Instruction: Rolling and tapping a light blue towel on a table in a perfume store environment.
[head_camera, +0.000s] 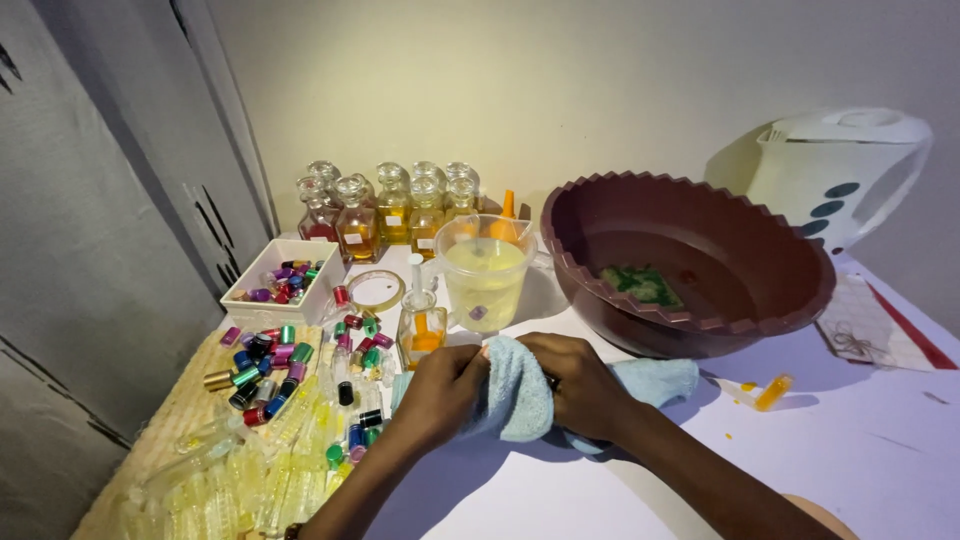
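Both my hands meet at the middle of the table around a light blue cloth. My left hand grips the cloth's left side, fingers curled into it. My right hand closes over its right side, and the rest of the cloth trails out to the right. Whatever may be wrapped inside the cloth is hidden. Just beyond my hands stands a small glass bottle with orange liquid and a clear plastic jug of pale yellow liquid.
A big maroon basin sits at the right, a white appliance behind it. Several glass decanters line the wall. A white tray and scattered coloured caps lie left, with clear small vials. An orange vial lies right.
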